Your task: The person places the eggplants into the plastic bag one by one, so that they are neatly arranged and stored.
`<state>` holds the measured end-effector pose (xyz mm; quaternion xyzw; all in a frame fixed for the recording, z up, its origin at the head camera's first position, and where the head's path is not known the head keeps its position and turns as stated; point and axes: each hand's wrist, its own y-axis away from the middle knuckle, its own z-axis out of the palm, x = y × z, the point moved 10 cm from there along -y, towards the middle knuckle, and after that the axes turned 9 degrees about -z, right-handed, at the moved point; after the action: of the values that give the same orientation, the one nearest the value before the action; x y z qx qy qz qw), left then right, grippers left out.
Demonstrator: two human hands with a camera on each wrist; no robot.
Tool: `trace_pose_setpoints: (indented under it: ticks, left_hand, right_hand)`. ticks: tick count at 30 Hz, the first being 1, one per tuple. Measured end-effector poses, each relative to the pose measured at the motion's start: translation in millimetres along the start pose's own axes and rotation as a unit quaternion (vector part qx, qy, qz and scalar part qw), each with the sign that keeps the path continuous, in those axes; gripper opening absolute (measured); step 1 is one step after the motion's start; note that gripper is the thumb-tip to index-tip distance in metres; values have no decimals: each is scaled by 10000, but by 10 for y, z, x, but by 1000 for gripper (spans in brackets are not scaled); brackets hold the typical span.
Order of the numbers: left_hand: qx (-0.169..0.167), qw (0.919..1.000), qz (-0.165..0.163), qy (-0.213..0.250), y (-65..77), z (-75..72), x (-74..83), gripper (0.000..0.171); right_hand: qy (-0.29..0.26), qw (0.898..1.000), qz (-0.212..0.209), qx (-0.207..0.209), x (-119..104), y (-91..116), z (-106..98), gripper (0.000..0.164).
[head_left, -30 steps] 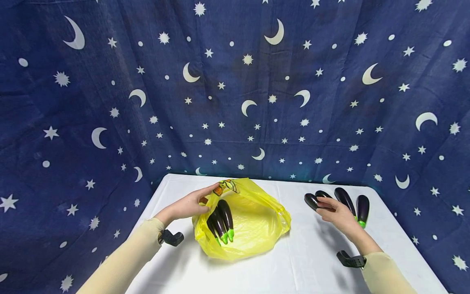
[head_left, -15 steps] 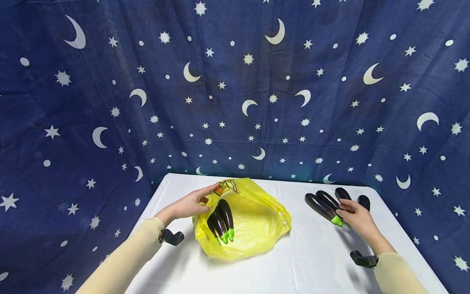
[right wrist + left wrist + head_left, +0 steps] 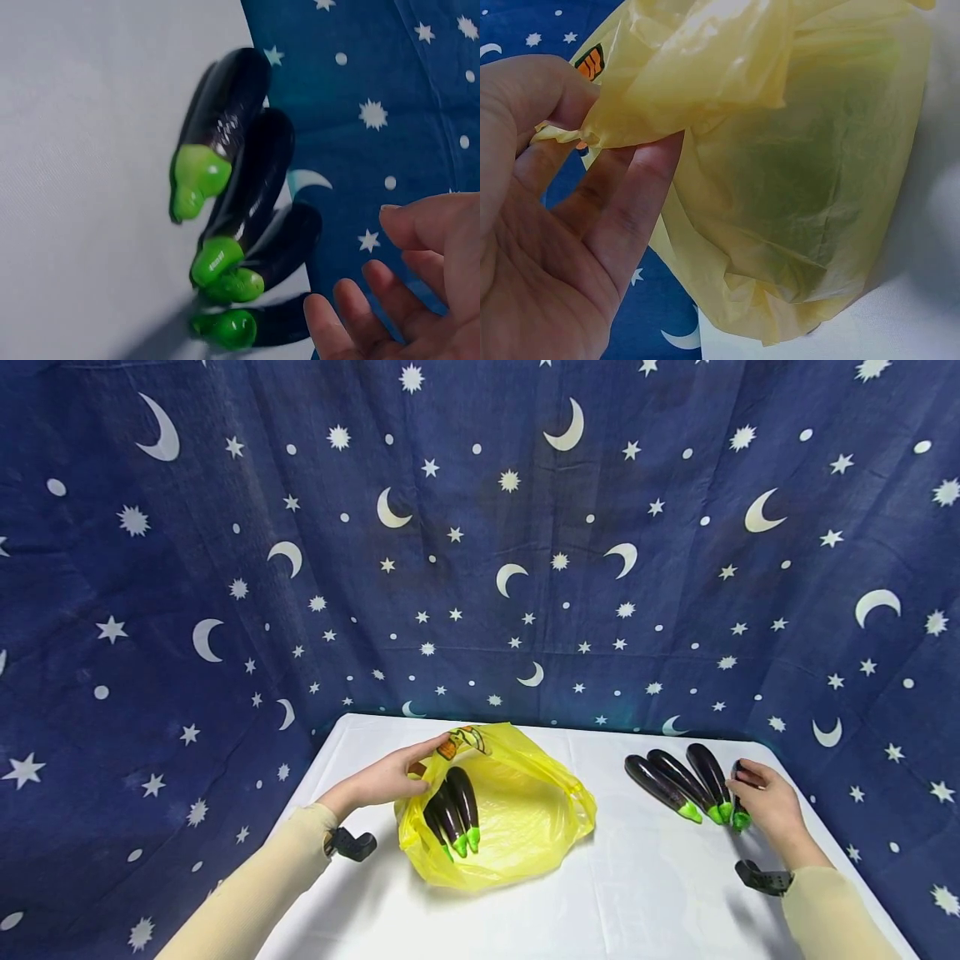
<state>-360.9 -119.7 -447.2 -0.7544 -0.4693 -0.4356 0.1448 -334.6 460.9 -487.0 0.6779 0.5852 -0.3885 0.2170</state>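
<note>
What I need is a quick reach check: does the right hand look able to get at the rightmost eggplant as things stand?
Yes, most likely: the right hand is right beside the rightmost eggplant, and nothing visible blocks its fingers; the other three eggplants lie to the left.

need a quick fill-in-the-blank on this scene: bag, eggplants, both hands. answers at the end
1. The left grip pinches the edge of a bag whose colour is ____.
2. Eggplants visible inside the bag number ____.
3. Loose eggplants on the white table number ____.
4. In the head view, the right grip is nearest to the eggplant at the loose row's far ____ end.

Missing words: yellow; three; four; right.
</note>
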Motion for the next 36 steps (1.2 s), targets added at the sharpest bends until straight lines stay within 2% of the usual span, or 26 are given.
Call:
trace_pose_setpoints:
  ticks: [10,15,23,28,36]
  left_hand:
    - [22,10000,-6,5,15,-8,6,88]
    - [29,9999,-92,-35,3,1,-19,87]
    - [-24,9998,-143,-134,-28,37,-19,87]
    - [-42,9996,-266,-127,-30,39,-53,87]
    - [-13,9995,-292,-119,-14,25,-52,86]
  right_hand:
    - [256,9977,566,256,212,-137,-182,69]
    - [477,9960,719,231,360,-172,-186,70]
    - [394,9882,1450,288,695,-99,-159,76]
    - [739,9856,1519,-22,750,-69,-105,77]
    - [1140,9859,1171,-354,695,-129,-34,76]
